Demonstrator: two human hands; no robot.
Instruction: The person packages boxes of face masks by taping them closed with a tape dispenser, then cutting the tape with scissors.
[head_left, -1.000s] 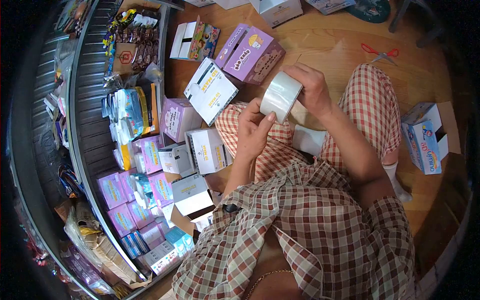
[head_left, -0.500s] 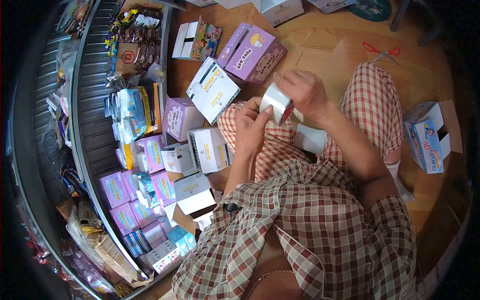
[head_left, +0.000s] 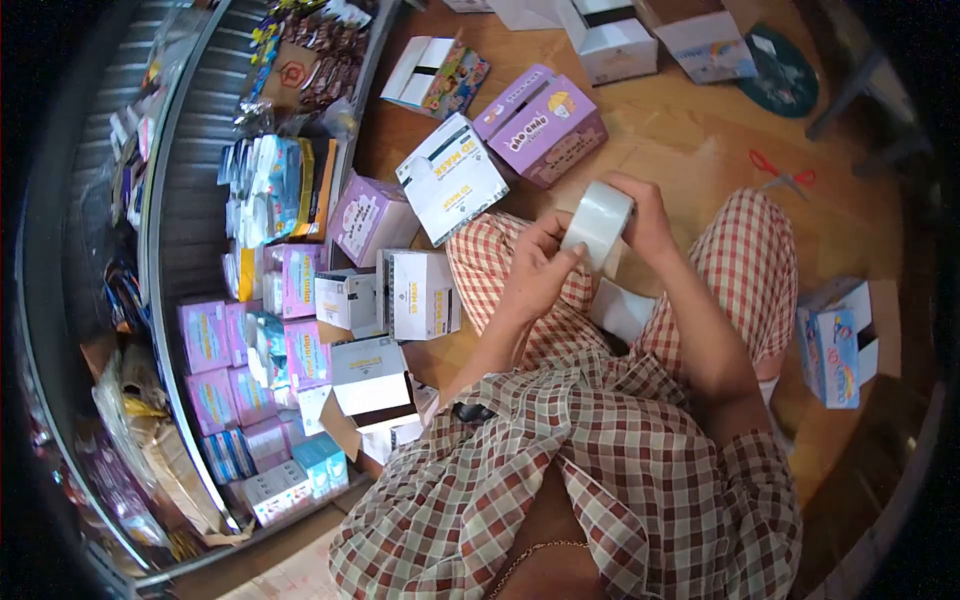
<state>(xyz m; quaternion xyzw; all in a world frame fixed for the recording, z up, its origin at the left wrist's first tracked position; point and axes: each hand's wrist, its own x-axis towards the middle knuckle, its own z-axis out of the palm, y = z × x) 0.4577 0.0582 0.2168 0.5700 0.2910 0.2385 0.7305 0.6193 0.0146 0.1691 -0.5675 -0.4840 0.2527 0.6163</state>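
A wide roll of clear tape (head_left: 598, 220) is held up in front of my crossed legs. My left hand (head_left: 540, 268) grips its lower left edge, with the thumb on the tape's face. Behind the roll's upper right side, my right hand (head_left: 643, 212) is closed round the far edge, its fingertips partly hidden. Just beyond them lies a purple box (head_left: 540, 125), and a white 5D Mask box (head_left: 453, 180) leans beside my knee.
Metal shelves (head_left: 185, 250) with packets and mask boxes stand on the left. Red-handled scissors (head_left: 783, 174) lie on the wooden floor. A blue and white box (head_left: 832, 355) stands at the right, and more boxes stand at the top.
The tape roll has turned so its broad face shows more. My right hand has come down from above the roll to its right side. The whole view has shifted slightly.
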